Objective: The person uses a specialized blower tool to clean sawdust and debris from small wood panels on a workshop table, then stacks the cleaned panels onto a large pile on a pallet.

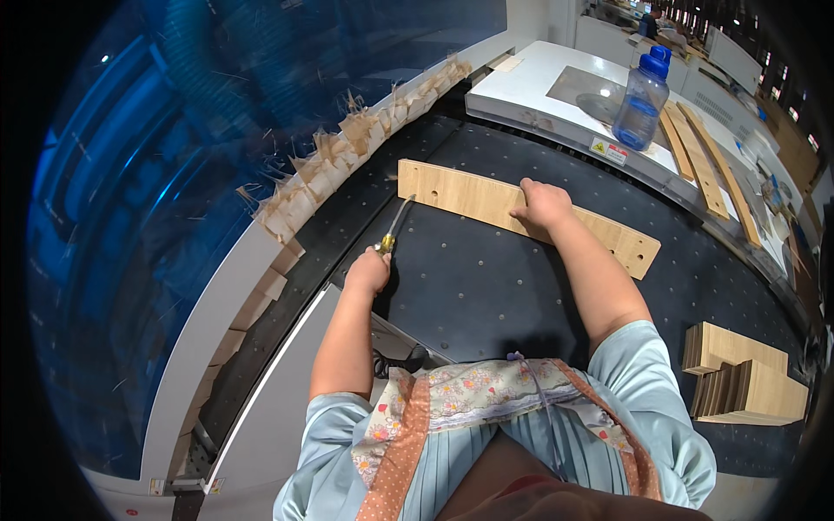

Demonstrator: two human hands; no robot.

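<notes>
My left hand (368, 273) is closed around an air blow gun (387, 242) with a yellowish body. Its thin metal nozzle reaches up to the near edge of a pale wooden board (473, 198), close to the left end. Whether the tip touches the wood I cannot tell. The board has drilled holes near both ends and lies slantwise across a dark table (486, 286) dotted with small round studs. My right hand (546, 205) grips the board right of its middle, thumb on the near side and fingers over the far edge.
Stacked wooden boards (747, 391) stand at the right. Beyond the table, a white ledge (530, 82) carries a blue-capped water bottle (641, 100) and several narrow boards (699, 156). A blue-windowed machine (174, 217) with a frayed strip curtain (347, 143) borders the left. Dark hose (404, 360) shows near my left forearm.
</notes>
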